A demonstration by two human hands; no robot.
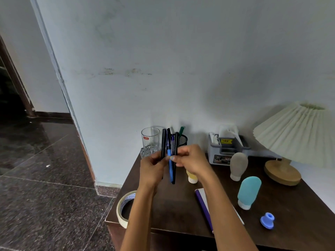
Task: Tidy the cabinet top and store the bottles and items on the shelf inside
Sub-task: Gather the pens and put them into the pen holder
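Up close, hands: left hand (154, 164) and right hand (190, 158) both curl their fingers around a bunch of pens (170, 154), held upright above the cabinet top (177, 209).
Back left corner: glass (150, 142), mesh pen cup (182, 140).
Front left corner: tape roll (123, 207).
Right half: teal bottle (249, 192), grey bottle (239, 165), blue cap (268, 220).
Under right wrist: yellow bottle (192, 177).

A pleated lamp (297, 134) stands at the right against a pale wall (163, 60), with dark polished floor (45, 169) at left.
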